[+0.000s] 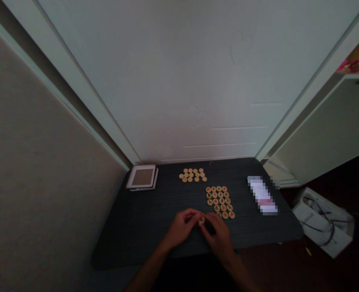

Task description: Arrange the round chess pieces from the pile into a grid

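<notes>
- Left hand [182, 226] and right hand [220, 235], I note, pinch one marked disc [201, 220] between them, near side of table [149, 227].
- Right hand overlaps nearest rowed discs [222, 201]; a rightward brush could scatter them.
- Slack fingertips could drop the piece, I judge.

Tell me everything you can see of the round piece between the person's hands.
The round piece is a small, pale tan disc, wood-like in look, with a dark marking on its face, too small to read. That face is turned toward the camera. Fingertips of the left hand and right hand hold it, near the front of the dark table. Whether it touches the tabletop cannot be told.
</notes>
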The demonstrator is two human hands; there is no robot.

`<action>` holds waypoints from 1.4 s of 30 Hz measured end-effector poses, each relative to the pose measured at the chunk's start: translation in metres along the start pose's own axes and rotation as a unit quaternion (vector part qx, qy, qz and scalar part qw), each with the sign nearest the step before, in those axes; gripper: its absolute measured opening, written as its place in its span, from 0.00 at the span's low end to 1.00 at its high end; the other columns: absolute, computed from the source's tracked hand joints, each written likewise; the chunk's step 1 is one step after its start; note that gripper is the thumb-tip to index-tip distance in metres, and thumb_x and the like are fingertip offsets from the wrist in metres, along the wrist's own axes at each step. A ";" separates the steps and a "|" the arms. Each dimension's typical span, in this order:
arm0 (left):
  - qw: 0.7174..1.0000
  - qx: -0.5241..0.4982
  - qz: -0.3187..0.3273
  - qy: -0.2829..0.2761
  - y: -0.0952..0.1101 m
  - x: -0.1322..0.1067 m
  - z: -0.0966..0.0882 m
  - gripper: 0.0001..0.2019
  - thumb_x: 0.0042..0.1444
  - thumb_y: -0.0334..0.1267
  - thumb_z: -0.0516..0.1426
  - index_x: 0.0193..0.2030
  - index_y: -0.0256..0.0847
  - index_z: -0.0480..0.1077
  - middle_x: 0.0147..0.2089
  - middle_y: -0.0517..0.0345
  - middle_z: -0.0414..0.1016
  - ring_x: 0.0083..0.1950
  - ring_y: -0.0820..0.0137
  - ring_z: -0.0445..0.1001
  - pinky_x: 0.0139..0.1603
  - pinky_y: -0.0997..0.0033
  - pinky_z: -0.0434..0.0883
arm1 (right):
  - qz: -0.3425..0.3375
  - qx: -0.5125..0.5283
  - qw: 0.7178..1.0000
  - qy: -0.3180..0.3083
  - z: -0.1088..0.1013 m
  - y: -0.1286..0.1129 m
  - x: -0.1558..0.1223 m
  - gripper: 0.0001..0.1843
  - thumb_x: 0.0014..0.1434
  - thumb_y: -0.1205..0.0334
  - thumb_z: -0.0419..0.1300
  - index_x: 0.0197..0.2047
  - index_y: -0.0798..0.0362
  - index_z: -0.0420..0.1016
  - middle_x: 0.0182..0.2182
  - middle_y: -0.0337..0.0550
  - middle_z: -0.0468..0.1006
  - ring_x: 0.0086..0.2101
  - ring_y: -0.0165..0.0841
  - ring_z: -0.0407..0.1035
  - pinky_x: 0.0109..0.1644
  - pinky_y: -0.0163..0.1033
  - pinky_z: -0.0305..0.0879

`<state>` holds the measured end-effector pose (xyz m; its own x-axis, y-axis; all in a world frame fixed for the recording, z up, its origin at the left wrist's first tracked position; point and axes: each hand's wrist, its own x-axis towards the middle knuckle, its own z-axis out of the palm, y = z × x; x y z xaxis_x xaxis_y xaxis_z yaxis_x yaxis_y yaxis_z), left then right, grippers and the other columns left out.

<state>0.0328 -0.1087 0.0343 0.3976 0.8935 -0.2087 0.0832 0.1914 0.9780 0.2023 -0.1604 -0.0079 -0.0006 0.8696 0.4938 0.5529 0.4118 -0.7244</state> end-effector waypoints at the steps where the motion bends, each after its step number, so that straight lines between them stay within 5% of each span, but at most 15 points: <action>1: 1.000 0.000 0.001 -0.003 0.000 0.000 0.000 0.16 0.60 0.50 0.61 0.42 0.37 0.79 0.43 0.50 0.84 0.44 0.61 0.80 0.49 0.64 0.75 | 0.002 0.002 1.000 -0.001 0.000 0.000 0.000 0.15 0.65 0.62 0.61 0.54 0.47 0.77 0.43 0.47 0.80 0.44 0.39 0.77 0.48 0.45 0.77; 16: 0.999 -0.022 -0.012 -0.036 0.002 -0.005 -0.002 0.19 0.56 0.49 0.65 0.48 0.38 0.77 0.45 0.48 0.84 0.47 0.60 0.81 0.53 0.61 0.75 | 0.009 -0.003 1.000 0.026 0.003 0.005 -0.005 0.13 0.66 0.61 0.60 0.53 0.48 0.76 0.43 0.48 0.80 0.44 0.39 0.77 0.49 0.45 0.77; 24: 1.000 -0.017 -0.018 0.002 0.001 -0.001 -0.003 0.18 0.54 0.50 0.66 0.45 0.38 0.78 0.45 0.48 0.84 0.47 0.59 0.81 0.53 0.61 0.75 | 0.017 0.026 0.999 0.007 0.001 -0.001 0.001 0.14 0.66 0.62 0.59 0.55 0.47 0.76 0.44 0.47 0.81 0.44 0.39 0.77 0.49 0.45 0.77; 42: 0.995 0.090 0.042 0.000 0.000 -0.014 0.000 0.14 0.56 0.45 0.64 0.46 0.41 0.79 0.44 0.51 0.84 0.45 0.61 0.81 0.51 0.63 0.76 | 0.192 0.147 0.970 -0.013 0.001 -0.008 0.004 0.14 0.64 0.49 0.62 0.41 0.50 0.81 0.36 0.45 0.84 0.35 0.39 0.80 0.40 0.40 0.78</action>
<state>0.0270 -0.1208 0.0374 0.4103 0.9033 -0.1256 0.2122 0.0394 0.9764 0.1968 -0.1597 -0.0008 0.1359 0.9791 0.1516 0.2547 0.1133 -0.9604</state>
